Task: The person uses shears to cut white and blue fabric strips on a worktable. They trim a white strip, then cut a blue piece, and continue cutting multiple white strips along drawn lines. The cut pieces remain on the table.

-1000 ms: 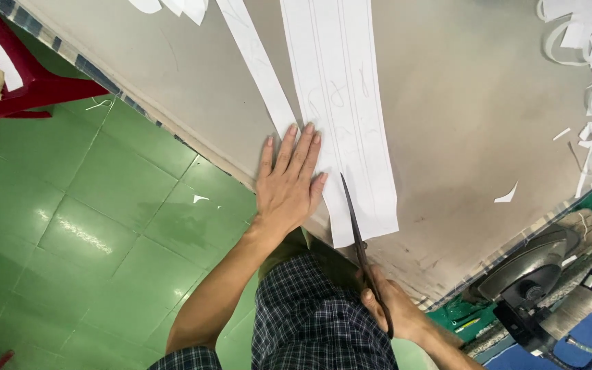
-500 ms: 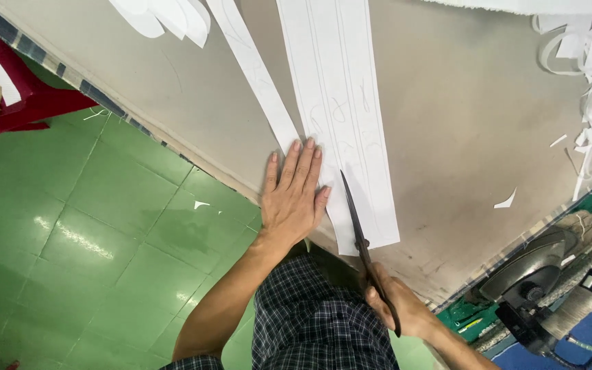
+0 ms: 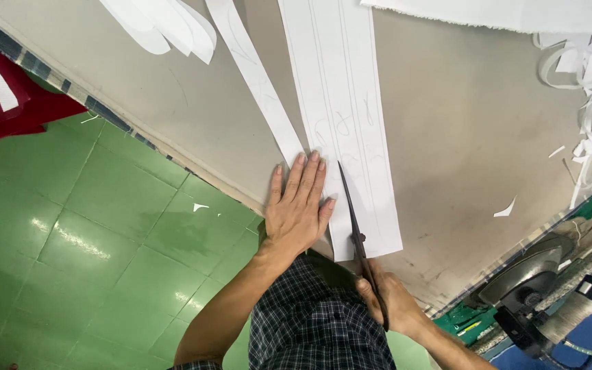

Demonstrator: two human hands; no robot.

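A wide white paper strip (image 3: 351, 103) with pencil lines lies along the grey-brown table (image 3: 460, 130). My left hand (image 3: 298, 205) lies flat, fingers spread, on the strip's near left edge. My right hand (image 3: 392, 298) grips dark scissors (image 3: 355, 229) near the table's front edge. The blades point away from me and run along a line in the strip, just right of my left fingers. A narrower white strip (image 3: 258, 79) lies to the left of the wide one.
Curved white paper pieces (image 3: 162, 27) lie at the table's far left, and thin paper trimmings (image 3: 590, 75) pile at the right. A red stool (image 3: 15, 113) stands on the green tiled floor (image 3: 90, 226). An iron (image 3: 536, 291) sits at lower right.
The scissor blades have advanced farther up the wide strip. My left hand has slid slightly forward along the strip's edge, and the view has shifted a little.
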